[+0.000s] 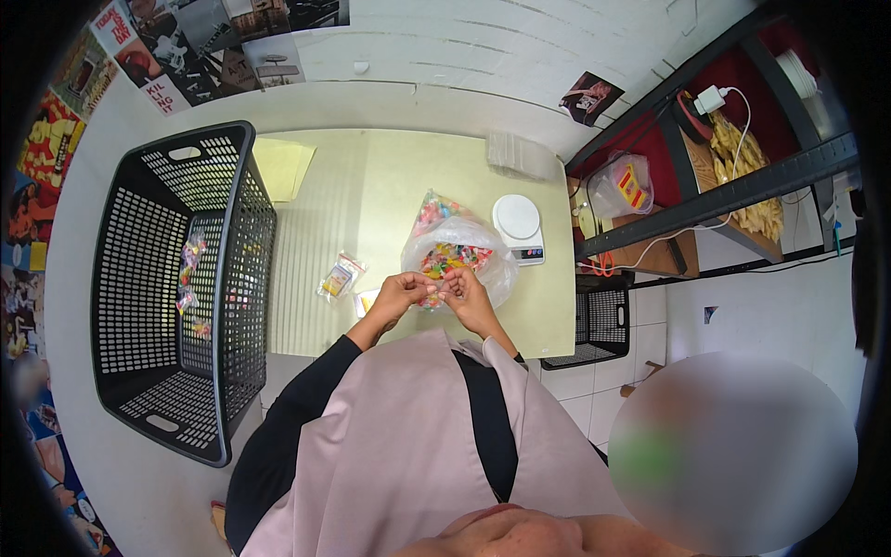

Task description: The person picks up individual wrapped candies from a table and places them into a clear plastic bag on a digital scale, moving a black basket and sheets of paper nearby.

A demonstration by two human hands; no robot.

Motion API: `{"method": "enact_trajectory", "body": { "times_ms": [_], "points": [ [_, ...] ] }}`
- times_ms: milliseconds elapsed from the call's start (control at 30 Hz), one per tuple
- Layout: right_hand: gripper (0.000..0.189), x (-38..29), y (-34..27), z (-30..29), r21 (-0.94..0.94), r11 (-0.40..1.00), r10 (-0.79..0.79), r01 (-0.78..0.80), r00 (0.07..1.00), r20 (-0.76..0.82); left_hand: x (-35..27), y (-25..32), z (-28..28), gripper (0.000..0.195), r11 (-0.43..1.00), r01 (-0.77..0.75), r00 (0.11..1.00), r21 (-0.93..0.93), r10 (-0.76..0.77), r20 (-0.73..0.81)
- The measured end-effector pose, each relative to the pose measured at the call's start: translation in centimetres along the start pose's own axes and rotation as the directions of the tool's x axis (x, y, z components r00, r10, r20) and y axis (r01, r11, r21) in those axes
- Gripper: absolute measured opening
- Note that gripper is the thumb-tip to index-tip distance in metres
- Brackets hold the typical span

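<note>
Over the near edge of a white plastic bag (498,282) my two hands meet with fingertips nearly touching. My left hand (398,298) and my right hand (470,298) pinch what looks like the top of a small clear plastic bag (431,303), with colourful bits showing below the fingers. The fingers hide most of it. Behind them the white bag stands open, full of small wrapped candies (452,259) in many colours. A clear bag of candies (440,207) lies just beyond. To the left is a zip-lock bag (341,277) with small printed labels or cards inside.
A white digital kitchen scale (516,217) stands right of the candy bag. Clear plastic sleeves (523,157) and yellow paper (284,167) lie farther back. At left is a black plastic crate (240,278) holding several candy packets (193,257). A metal-framed shelf (724,198) borders the table's right side.
</note>
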State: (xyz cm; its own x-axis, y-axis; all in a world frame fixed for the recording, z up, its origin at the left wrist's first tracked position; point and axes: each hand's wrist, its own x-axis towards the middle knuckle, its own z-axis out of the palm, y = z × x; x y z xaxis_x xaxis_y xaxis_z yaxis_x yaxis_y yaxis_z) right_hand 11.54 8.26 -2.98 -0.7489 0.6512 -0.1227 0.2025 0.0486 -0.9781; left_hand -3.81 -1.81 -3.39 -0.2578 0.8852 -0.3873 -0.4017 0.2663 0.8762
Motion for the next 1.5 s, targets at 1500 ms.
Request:
{"method": "enact_trajectory", "body": {
  "times_ms": [1500],
  "points": [
    [0.029,-1.0,1.5,1.6,0.242,0.968,0.057,-0.063,0.998,0.033,-1.5,-1.3,0.1,0.012,0.846,-0.233,0.962,0.48,0.274,-0.014]
  ]
}}
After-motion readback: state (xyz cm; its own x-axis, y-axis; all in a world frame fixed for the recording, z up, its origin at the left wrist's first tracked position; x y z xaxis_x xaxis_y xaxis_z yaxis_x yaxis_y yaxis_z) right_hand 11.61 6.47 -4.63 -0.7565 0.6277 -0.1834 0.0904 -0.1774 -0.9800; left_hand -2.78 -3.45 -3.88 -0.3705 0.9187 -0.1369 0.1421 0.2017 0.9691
